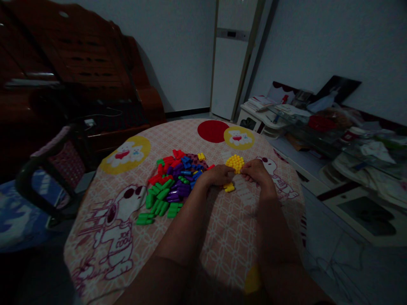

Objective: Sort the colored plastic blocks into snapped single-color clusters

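A yellow cluster of joined bricks [235,162] sits on the round table between my two hands. My left hand [218,175] has its fingers curled against the cluster's left side, and a loose yellow brick [229,187] lies just under it. My right hand [255,170] pinches the cluster's right edge. Left of my hands lies a pile of red, blue and purple bricks [179,169]. Several green bricks [159,203] are spread at the pile's near side.
A pink cartoon-print cloth [133,237] covers the table. A dark wooden sofa [63,84] and a chair [47,178] stand at the left. A white fridge [229,59] is at the back, and cluttered low tables [333,127] line the right.
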`<state>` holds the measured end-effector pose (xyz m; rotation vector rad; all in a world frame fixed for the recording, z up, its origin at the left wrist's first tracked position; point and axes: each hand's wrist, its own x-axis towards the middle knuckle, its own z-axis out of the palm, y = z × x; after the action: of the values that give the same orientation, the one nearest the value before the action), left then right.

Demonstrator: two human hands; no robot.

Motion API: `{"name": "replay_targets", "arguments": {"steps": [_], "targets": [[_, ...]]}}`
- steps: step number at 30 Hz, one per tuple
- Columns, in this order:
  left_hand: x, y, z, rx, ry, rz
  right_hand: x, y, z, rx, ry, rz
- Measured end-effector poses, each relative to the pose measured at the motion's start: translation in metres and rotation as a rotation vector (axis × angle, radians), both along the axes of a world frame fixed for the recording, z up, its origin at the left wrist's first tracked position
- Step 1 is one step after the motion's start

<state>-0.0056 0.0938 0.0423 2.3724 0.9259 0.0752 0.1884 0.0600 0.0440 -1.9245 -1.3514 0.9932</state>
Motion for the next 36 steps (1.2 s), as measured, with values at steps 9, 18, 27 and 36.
{"name": "replay_targets", "arguments": {"steps": [9,18,27,36], "targets": [[-0.017,0.006,0.003,-0.13,-0.222,0.093,0.007,-0.003,0.001,-0.003,0.033,-0.034],[-0.025,0.019,-0.003,-0.259,-0.528,0.408,0.002,0.003,0.004,0.164,0.198,-0.067],[-0.025,0.016,0.001,-0.265,-0.371,0.609,0.01,0.009,-0.009,0.281,0.169,-0.309],[0.0,0.022,-0.004,0.262,-0.192,0.649,0.009,0.018,-0.021,0.271,0.179,-0.46]]}}
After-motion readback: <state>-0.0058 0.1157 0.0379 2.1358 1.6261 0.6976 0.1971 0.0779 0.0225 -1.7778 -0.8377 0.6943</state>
